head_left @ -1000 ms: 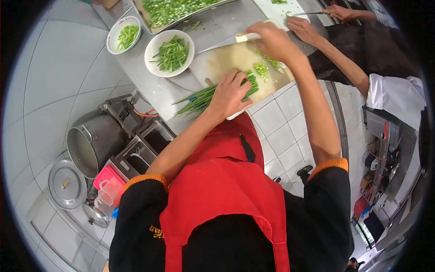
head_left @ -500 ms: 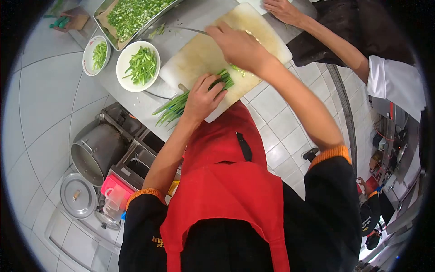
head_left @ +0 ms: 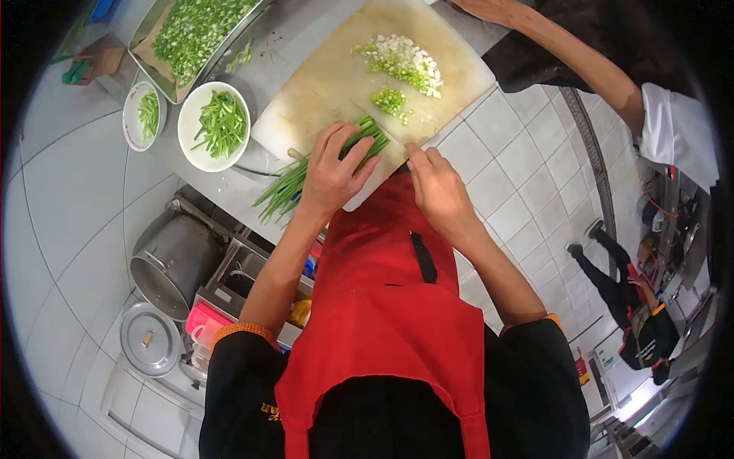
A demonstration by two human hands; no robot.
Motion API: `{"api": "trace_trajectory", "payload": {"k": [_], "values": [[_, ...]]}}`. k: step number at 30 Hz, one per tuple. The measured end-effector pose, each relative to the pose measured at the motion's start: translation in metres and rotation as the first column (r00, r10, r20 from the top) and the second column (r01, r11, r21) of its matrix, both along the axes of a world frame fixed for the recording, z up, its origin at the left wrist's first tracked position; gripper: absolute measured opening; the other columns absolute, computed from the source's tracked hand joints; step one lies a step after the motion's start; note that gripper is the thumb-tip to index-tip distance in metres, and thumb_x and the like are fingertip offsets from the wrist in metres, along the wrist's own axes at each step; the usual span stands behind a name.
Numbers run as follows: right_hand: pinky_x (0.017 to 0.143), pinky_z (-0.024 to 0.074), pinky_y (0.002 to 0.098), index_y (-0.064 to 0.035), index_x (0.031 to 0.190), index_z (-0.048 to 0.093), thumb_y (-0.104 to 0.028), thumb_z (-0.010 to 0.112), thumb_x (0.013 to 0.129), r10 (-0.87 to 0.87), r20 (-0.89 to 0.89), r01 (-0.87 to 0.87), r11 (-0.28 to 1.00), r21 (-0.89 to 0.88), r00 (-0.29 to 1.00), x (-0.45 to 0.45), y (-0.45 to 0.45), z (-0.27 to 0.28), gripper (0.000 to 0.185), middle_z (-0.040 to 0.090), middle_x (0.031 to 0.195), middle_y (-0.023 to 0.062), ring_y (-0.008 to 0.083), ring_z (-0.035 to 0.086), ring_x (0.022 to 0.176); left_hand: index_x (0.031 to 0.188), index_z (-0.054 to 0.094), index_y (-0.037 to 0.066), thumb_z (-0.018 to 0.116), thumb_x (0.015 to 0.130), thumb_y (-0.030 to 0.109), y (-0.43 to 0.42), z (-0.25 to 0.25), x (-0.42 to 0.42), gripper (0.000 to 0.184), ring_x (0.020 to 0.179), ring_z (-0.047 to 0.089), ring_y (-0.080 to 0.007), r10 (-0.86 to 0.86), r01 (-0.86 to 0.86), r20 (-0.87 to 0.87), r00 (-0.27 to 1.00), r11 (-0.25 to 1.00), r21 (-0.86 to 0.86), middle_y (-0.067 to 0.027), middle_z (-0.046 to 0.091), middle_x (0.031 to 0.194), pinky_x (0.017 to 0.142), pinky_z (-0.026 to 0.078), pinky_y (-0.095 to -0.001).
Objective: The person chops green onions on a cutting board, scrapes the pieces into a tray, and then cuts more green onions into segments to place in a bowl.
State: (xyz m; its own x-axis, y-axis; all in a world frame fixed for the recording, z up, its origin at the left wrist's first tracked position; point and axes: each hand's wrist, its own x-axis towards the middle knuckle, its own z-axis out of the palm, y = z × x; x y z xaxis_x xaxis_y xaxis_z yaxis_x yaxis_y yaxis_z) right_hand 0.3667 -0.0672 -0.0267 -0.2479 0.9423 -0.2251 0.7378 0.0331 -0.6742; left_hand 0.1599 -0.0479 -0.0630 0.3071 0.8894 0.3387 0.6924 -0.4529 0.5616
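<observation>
My left hand (head_left: 336, 168) presses a bunch of long green onions (head_left: 284, 190) onto the cutting board (head_left: 310, 99), fingers curled over the stalks near their cut ends. Just right of those ends, my right hand (head_left: 440, 187) is closed round the handle of a knife (head_left: 388, 131), whose thin blade points up and left across the board. Beyond the blade lie a small pile of chopped green pieces (head_left: 389, 99) and a larger pile of white and green pieces (head_left: 405, 63). The knife handle is mostly hidden in my fingers.
Two bowls of cut greens (head_left: 221, 126) (head_left: 148, 115) and a metal tray of chopped onions (head_left: 195, 34) stand at the left. A co-worker's arm (head_left: 581, 61) reaches in at upper right. A large pot (head_left: 164, 268) stands lower left. Another person (head_left: 642, 321) is far right.
My right hand has come down from above the board, bringing the knife beside the bunch. The chopped piles now show fully. The board and bowls have shifted left in view.
</observation>
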Motion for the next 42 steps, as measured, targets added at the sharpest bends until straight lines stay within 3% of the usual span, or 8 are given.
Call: {"api": "trace_trajectory", "payload": {"k": [3, 9, 15, 26, 30, 36, 38, 42], "values": [[0.069, 0.0535, 0.0498, -0.0004, 0.123, 0.053, -0.003, 0.055, 0.093, 0.031, 0.013, -0.031, 0.999, -0.011, 0.999, -0.003, -0.001, 0.003, 0.030, 0.058, 0.092, 0.0210, 0.0403, 0.064, 0.083, 0.102, 0.070, 0.005, 0.082, 0.074, 0.010, 0.001, -0.005, -0.001, 0.031, 0.110, 0.059, -0.0322, -0.031, 0.031, -0.026, 0.999, 0.999, 0.013, -0.0107, 0.061, 0.114, 0.093, 0.052, -0.0424], [0.067, 0.0529, 0.0509, -0.0004, 0.122, 0.054, -0.009, 0.054, 0.097, -0.032, -0.043, 0.031, 0.999, -0.038, 0.999, -0.002, -0.003, 0.004, 0.026, 0.060, 0.090, 0.0222, 0.0424, 0.064, 0.079, 0.102, 0.070, 0.005, 0.081, 0.075, 0.007, 0.001, -0.015, -0.001, 0.029, 0.107, 0.062, -0.0294, -0.044, 0.044, -0.016, 0.999, 0.998, 0.040, -0.0085, 0.065, 0.110, 0.090, 0.053, -0.0403], [0.063, 0.0525, 0.0535, -0.0009, 0.108, 0.050, -0.015, 0.053, 0.100, -0.092, -0.093, 0.091, 0.996, -0.015, 0.991, -0.008, -0.005, 0.014, 0.016, 0.061, 0.086, 0.0238, 0.0449, 0.064, 0.073, 0.100, 0.071, 0.006, 0.079, 0.075, 0.002, 0.002, -0.017, -0.002, 0.026, 0.103, 0.063, -0.0288, -0.042, 0.041, 0.008, 0.999, 0.997, 0.073, -0.0079, 0.067, 0.106, 0.087, 0.055, -0.0390], [0.057, 0.0532, 0.0547, -0.0039, 0.102, 0.045, -0.015, 0.053, 0.096, 0.077, 0.228, -0.060, 0.995, -0.081, 0.971, -0.012, 0.000, 0.000, 0.015, 0.062, 0.078, 0.0211, 0.0439, 0.066, 0.066, 0.098, 0.074, 0.006, 0.080, 0.075, 0.000, 0.013, -0.016, 0.001, 0.025, 0.096, 0.064, -0.0280, 0.069, -0.072, 0.029, 0.997, 0.988, 0.135, -0.0080, 0.067, 0.101, 0.083, 0.054, -0.0380], [0.055, 0.0498, 0.0569, -0.0033, 0.103, 0.041, -0.017, 0.050, 0.100, 0.080, 0.232, -0.059, 0.993, -0.098, 0.969, -0.012, 0.002, 0.002, 0.016, 0.064, 0.075, 0.0220, 0.0462, 0.063, 0.065, 0.098, 0.075, 0.006, 0.081, 0.074, -0.001, 0.013, -0.021, -0.001, 0.025, 0.093, 0.065, -0.0284, 0.044, -0.044, -0.003, 0.999, 0.989, 0.141, -0.0077, 0.068, 0.098, 0.079, 0.054, -0.0368], [0.052, 0.0532, 0.0513, -0.0045, 0.102, 0.045, -0.016, 0.052, 0.097, 0.111, 0.278, -0.092, 0.993, -0.080, 0.954, -0.010, 0.007, 0.002, 0.014, 0.063, 0.071, 0.0200, 0.0417, 0.066, 0.061, 0.090, 0.073, 0.008, 0.079, 0.075, 0.001, 0.013, -0.025, 0.001, 0.018, 0.090, 0.064, -0.0261, 0.058, -0.053, -0.027, 0.998, 0.986, 0.160, -0.0051, 0.066, 0.100, 0.080, 0.054, -0.0367], [0.055, 0.0499, 0.0570, -0.0026, 0.103, 0.041, -0.018, 0.048, 0.101, 0.124, 0.258, -0.099, 0.989, -0.105, 0.958, -0.009, 0.011, 0.004, 0.017, 0.064, 0.071, 0.0225, 0.0464, 0.063, 0.063, 0.089, 0.073, 0.009, 0.079, 0.075, 0.002, 0.012, -0.022, 0.002, 0.017, 0.090, 0.064, -0.0261, 0.069, -0.066, -0.022, 0.997, 0.988, 0.141, -0.0049, 0.067, 0.099, 0.079, 0.054, -0.0364], [0.055, 0.0497, 0.0572, -0.0026, 0.103, 0.041, -0.018, 0.048, 0.101, 0.138, 0.273, -0.114, 0.988, -0.099, 0.952, -0.009, 0.013, 0.001, 0.017, 0.064, 0.071, 0.0227, 0.0465, 0.063, 0.062, 0.088, 0.073, 0.008, 0.080, 0.075, 0.002, 0.013, -0.025, 0.001, 0.016, 0.090, 0.064, -0.0253, 0.072, -0.069, -0.009, 0.997, 0.984, 0.165, -0.0044, 0.068, 0.099, 0.077, 0.054, -0.0356]]}}
